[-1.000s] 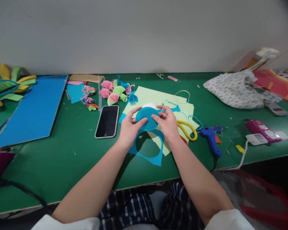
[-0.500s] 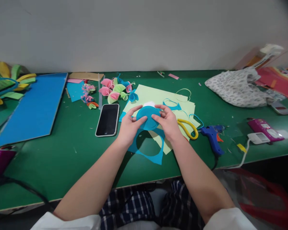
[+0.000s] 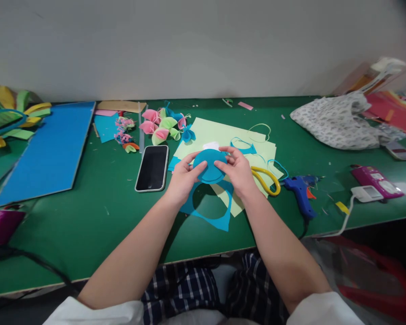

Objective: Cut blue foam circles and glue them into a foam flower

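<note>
A round blue foam disc [image 3: 209,166] is held just above the green table [image 3: 104,216] between both hands. My left hand [image 3: 182,179] pinches its left edge with thumb on top, and my right hand [image 3: 237,171] pinches its right edge. A white piece [image 3: 210,145] peeks out behind the disc. Under the hands lies a blue foam sheet with a round hole cut out [image 3: 209,208], resting partly on pale green paper sheets [image 3: 219,135].
A black phone [image 3: 152,168] lies left of the hands. Yellow-handled scissors [image 3: 265,179] and a blue glue gun [image 3: 299,195] lie to the right. Pink and green foam petals [image 3: 162,126], a big blue sheet [image 3: 45,151], a patterned cloth bag [image 3: 334,122] and a pink device [image 3: 375,181] surround them.
Both hands keep their grip on the blue disc and have shifted it very slightly; the disc looks turned a little. The view has drifted a bit.
</note>
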`<control>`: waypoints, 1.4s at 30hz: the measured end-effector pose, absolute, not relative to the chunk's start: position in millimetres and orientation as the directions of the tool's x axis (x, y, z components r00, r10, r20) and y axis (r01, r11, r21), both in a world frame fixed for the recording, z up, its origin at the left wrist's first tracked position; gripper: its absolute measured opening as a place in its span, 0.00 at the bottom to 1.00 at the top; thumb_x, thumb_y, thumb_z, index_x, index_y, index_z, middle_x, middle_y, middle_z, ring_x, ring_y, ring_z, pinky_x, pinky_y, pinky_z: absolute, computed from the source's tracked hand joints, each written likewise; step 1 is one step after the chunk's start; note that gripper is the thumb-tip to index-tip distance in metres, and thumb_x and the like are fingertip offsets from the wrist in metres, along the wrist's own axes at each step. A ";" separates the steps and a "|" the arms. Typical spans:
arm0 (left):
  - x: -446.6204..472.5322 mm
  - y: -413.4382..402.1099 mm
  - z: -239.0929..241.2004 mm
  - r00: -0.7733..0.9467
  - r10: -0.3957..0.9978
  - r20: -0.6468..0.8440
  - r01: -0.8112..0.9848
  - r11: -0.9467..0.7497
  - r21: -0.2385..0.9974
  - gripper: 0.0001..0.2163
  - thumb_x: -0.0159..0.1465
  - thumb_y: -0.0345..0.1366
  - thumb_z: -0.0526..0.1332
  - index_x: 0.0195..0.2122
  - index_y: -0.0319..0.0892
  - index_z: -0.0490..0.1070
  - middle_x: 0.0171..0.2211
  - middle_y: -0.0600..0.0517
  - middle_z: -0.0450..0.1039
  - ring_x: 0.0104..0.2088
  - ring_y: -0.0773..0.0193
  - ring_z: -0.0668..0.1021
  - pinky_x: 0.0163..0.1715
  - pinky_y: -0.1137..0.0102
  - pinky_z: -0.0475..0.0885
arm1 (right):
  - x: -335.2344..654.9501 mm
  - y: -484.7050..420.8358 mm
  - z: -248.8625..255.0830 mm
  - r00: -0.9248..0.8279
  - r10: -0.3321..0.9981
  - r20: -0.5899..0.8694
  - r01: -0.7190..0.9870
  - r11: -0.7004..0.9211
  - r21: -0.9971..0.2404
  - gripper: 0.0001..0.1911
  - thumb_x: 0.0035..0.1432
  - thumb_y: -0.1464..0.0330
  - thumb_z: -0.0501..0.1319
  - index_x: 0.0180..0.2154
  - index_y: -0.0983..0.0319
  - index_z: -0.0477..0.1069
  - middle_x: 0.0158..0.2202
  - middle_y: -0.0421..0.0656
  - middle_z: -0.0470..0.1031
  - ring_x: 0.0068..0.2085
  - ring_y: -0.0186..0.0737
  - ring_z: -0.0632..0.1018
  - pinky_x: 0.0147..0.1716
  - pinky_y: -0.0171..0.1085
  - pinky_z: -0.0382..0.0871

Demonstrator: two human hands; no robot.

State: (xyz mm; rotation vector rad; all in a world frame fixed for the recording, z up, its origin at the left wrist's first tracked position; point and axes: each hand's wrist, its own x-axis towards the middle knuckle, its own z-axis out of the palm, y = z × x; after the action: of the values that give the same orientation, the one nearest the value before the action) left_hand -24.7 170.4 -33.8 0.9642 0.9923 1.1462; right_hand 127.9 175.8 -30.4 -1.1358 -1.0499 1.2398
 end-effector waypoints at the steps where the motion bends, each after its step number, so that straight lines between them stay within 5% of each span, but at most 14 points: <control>1: -24.5 170.4 -34.0 0.134 0.984 -0.115 -0.248 0.146 0.958 0.23 0.52 0.42 0.69 0.49 0.43 0.70 0.29 0.54 0.76 0.25 0.68 0.77 0.28 0.72 0.74 | 128.1 175.8 -30.7 0.066 0.998 -0.014 -0.137 -0.005 -0.991 0.21 0.42 0.67 0.69 0.42 0.57 0.70 0.25 0.34 0.74 0.28 0.34 0.75 0.30 0.35 0.71; 10: -31.0 175.4 -39.2 0.042 0.994 -0.097 -0.038 0.098 0.994 0.25 0.52 0.43 0.68 0.51 0.41 0.71 0.30 0.51 0.77 0.26 0.65 0.77 0.27 0.70 0.73 | 145.2 174.9 -29.1 0.125 0.992 -0.018 0.006 -0.018 -1.000 0.18 0.52 0.65 0.63 0.47 0.56 0.71 0.21 0.34 0.72 0.26 0.37 0.75 0.31 0.39 0.73; 17: -22.2 168.2 -33.4 -0.062 0.997 -0.037 0.022 0.038 0.999 0.22 0.56 0.48 0.64 0.50 0.44 0.73 0.52 0.46 0.72 0.53 0.55 0.73 0.47 0.66 0.72 | 147.5 163.6 -14.9 0.126 0.992 -0.027 0.015 -0.029 -0.999 0.19 0.50 0.66 0.64 0.46 0.56 0.71 0.18 0.32 0.69 0.21 0.33 0.69 0.23 0.34 0.69; 22: -4.7 154.6 -22.9 0.046 0.991 -0.123 -0.078 0.127 0.989 0.16 0.50 0.46 0.70 0.33 0.38 0.77 0.29 0.49 0.78 0.31 0.60 0.79 0.32 0.66 0.76 | 162.4 146.9 -11.0 0.014 0.999 0.043 0.193 0.039 -0.980 0.18 0.55 0.60 0.62 0.48 0.55 0.69 0.29 0.38 0.77 0.31 0.38 0.77 0.34 0.39 0.72; 24: -5.1 151.8 -17.8 0.019 0.989 -0.143 -0.125 0.145 0.981 0.16 0.51 0.46 0.69 0.34 0.39 0.77 0.30 0.50 0.78 0.30 0.62 0.79 0.32 0.66 0.77 | 182.6 138.5 -12.4 0.082 0.991 0.104 0.461 0.055 -0.886 0.16 0.59 0.61 0.59 0.49 0.55 0.69 0.42 0.44 0.77 0.42 0.42 0.78 0.43 0.42 0.71; 26: -8.1 149.8 -11.4 0.006 0.988 -0.157 -0.162 0.155 0.974 0.16 0.50 0.46 0.70 0.35 0.39 0.77 0.32 0.49 0.79 0.32 0.61 0.80 0.33 0.65 0.78 | 202.5 130.5 -15.5 0.056 0.997 0.051 0.807 -0.015 -0.590 0.17 0.58 0.65 0.59 0.50 0.57 0.69 0.48 0.48 0.75 0.49 0.49 0.75 0.48 0.47 0.68; 29: -11.7 146.4 -2.0 0.006 0.986 -0.166 -0.211 0.163 0.964 0.16 0.48 0.45 0.71 0.34 0.40 0.77 0.32 0.49 0.79 0.31 0.60 0.80 0.30 0.66 0.79 | 215.9 122.9 -20.5 0.019 1.000 -0.024 0.881 -0.028 -0.471 0.22 0.52 0.74 0.62 0.51 0.62 0.71 0.48 0.55 0.74 0.51 0.58 0.73 0.49 0.52 0.65; 35: -10.2 139.1 5.1 -0.078 0.989 -0.128 -0.220 0.108 0.970 0.14 0.48 0.43 0.72 0.31 0.39 0.78 0.28 0.51 0.78 0.27 0.64 0.78 0.27 0.68 0.77 | 206.1 122.7 -26.7 0.041 0.997 -0.059 0.883 -0.064 -0.466 0.32 0.49 0.78 0.58 0.58 0.61 0.62 0.46 0.55 0.70 0.46 0.54 0.75 0.44 0.49 0.69; 38: -10.1 137.1 9.4 -0.089 0.991 -0.102 -0.206 0.082 0.975 0.13 0.48 0.42 0.72 0.30 0.40 0.77 0.28 0.51 0.78 0.26 0.65 0.77 0.27 0.69 0.76 | 208.9 120.8 -27.7 0.129 0.991 -0.021 0.738 -0.110 -0.666 0.33 0.50 0.72 0.61 0.59 0.57 0.59 0.48 0.50 0.68 0.46 0.50 0.74 0.45 0.49 0.70; 42: -9.7 133.6 16.9 -0.116 0.992 -0.052 -0.188 0.029 0.982 0.13 0.48 0.42 0.72 0.30 0.39 0.77 0.24 0.53 0.75 0.24 0.66 0.75 0.26 0.70 0.75 | 201.6 110.1 -21.2 0.142 0.989 0.034 0.280 -0.007 -0.960 0.41 0.46 0.56 0.68 0.60 0.48 0.54 0.48 0.45 0.66 0.39 0.42 0.73 0.40 0.46 0.73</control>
State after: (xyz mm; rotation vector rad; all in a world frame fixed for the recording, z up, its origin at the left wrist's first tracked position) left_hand -9.7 133.6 16.9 0.9807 1.1747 1.3489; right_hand 201.6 110.1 -21.2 -1.4685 -1.3057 0.9420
